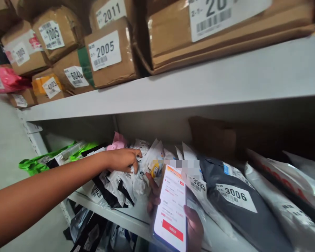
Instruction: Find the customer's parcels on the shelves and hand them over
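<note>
From the left, my left hand (124, 161) reaches into the lower shelf among the small parcels. Its fingers are bent down around the edge of a white plastic mailer bag (140, 183); part of the grip is hidden. My right hand (195, 224) holds a smartphone (170, 210) upright in front of the shelf, thumb on the right edge and fingers round the left. A list and a red button glow on its screen. Beside the phone lie a white parcel (198, 185) labelled 3005 and a dark grey mailer bag (225, 206) labelled 3006.
The upper shelf's white edge (157, 96) runs above my hands, bearing labelled cardboard boxes such as 2005 (112, 71). Green bags (36, 166) and a pink bag (118, 141) lie to the left. More parcels (91, 232) sit on the shelf below.
</note>
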The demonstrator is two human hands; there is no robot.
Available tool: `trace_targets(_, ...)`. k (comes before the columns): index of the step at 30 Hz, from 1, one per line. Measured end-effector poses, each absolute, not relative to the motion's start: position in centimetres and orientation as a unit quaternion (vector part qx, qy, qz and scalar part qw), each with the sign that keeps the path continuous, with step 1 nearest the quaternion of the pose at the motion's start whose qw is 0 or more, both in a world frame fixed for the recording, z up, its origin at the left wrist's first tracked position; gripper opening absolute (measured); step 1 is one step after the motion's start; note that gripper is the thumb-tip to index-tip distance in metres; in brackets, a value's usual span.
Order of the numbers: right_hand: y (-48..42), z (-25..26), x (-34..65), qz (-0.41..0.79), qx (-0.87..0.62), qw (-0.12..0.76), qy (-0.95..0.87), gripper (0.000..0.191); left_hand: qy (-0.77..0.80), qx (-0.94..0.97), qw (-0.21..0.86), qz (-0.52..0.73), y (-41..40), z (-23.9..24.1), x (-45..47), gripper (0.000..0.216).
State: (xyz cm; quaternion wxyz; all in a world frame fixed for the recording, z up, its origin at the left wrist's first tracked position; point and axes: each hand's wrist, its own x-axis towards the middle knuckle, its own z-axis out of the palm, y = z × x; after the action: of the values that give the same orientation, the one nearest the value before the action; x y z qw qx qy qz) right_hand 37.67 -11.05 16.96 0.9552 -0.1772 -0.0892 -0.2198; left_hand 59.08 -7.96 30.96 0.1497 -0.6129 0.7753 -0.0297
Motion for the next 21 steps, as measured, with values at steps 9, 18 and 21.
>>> trace_targets(9,-10.5,17.6,37.3,-0.286,-0.198,0.933,-0.09,0.05,0.758,-0.613,0.219,-0.038,-6.2,30.6,56.9,0.057)
trace_targets(18,-11.0,16.9,37.5,-0.27,-0.191,0.94,-0.085,0.051,0.733,-0.653,0.191,0.011,-5.0,30.2,56.9,0.046)
trace_targets(21,-11.0,16.8,37.7,-0.287,-0.203,0.931,-0.095,0.05,0.764,-0.64,0.085,0.002,-4.8,29.6,56.6,0.028)
